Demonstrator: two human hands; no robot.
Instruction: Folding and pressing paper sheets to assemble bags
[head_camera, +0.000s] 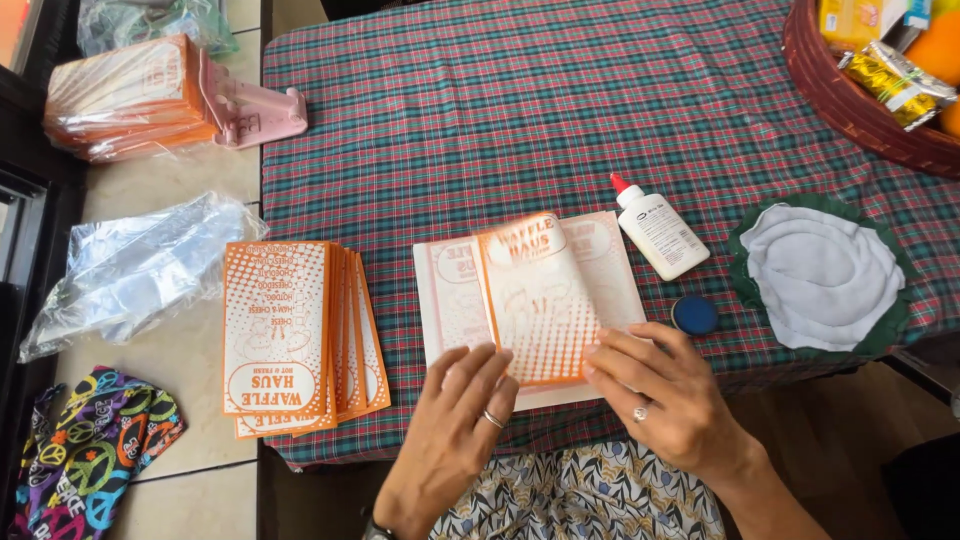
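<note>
An orange-and-white printed paper sheet (538, 290) curls up over a flat white sheet (450, 290) on the plaid tablecloth (520, 110). My left hand (455, 415) presses flat on the near edge of the papers, fingers together. At the curled sheet's lower right corner my right hand (665, 390) rests with its fingertips on the paper. A fanned stack of finished orange paper bags (290, 335) lies to the left. A white glue bottle with a red tip (658, 230) lies to the right, with a small blue cap (694, 315) below it.
A white cloth on a green mat (820, 275) sits at the right. A woven basket with snacks (860, 95) stands at the far right corner. Off the table at left are another orange paper stack (125, 95), a pink holder (255, 110), clear plastic (130, 270) and a colourful pouch (95, 445).
</note>
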